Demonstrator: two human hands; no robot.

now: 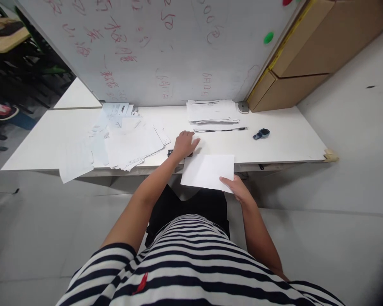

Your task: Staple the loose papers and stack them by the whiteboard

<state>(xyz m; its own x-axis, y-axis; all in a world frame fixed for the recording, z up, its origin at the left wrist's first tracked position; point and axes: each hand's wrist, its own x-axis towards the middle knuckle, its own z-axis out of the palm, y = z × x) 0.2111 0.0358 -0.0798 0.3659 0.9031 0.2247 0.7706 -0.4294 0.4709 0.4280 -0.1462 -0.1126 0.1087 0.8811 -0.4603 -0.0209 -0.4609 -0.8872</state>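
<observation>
My right hand (pixel 238 189) grips the near right corner of a blank white sheet (pixel 208 171) that overhangs the front edge of the white table (pixel 287 142). My left hand (pixel 184 145) rests palm down on the table, fingers curled over a small black object (pixel 170 153), likely a stapler, mostly hidden under the hand. A loose spread of white papers (pixel 124 142) lies just left of that hand.
A neat stack of papers (pixel 212 111) lies at the table's back, against a whiteboard (pixel 166 46) with red writing. A thin dark strip (pixel 220 129) lies before it. A small dark blue object (pixel 261 134) sits to the right. Cardboard boxes (pixel 306 55) stand at the back right.
</observation>
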